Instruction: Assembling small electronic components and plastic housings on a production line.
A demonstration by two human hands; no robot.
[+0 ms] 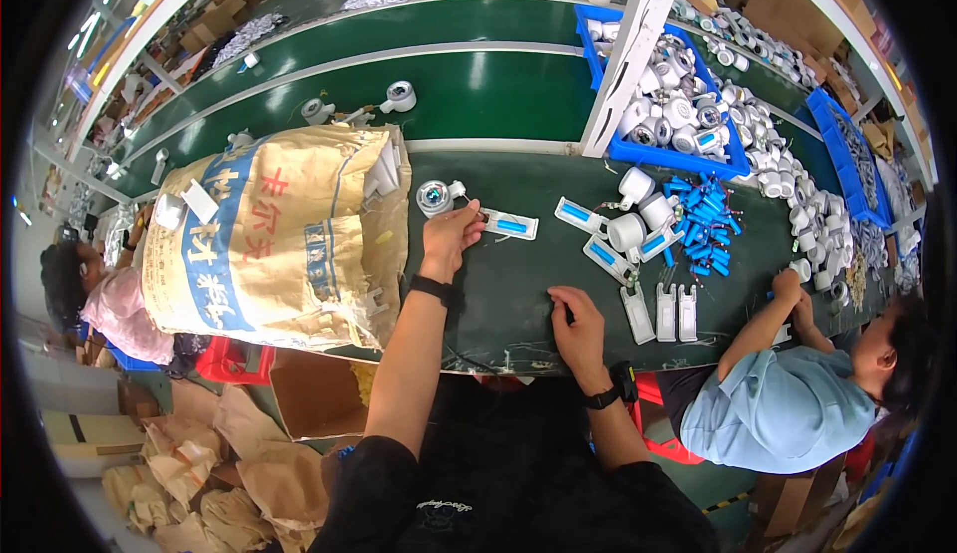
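My left hand [454, 241] is closed in a pinch between a round white device head [436, 197] with a shiny lens and a white handle shell [520, 225] holding a blue battery cell. What lies between its fingertips is hidden; thin wires seem to run there. Lower right, my right hand [578, 332] is at the bench edge, fingers loosely apart and holding nothing. Beyond it are more device heads [626, 231] joined to handle shells with blue cells, several white handle covers [666, 314] in a row, and a heap of blue battery cells [706, 224].
A large paper sack [279, 239] lies on the bench at left. A blue crate [733, 159] full of white heads stands behind a white post [628, 64]. More heads [817, 244] pile up at right, beside a co-worker in a blue shirt [778, 398]. Another person [120, 304] is at far left.
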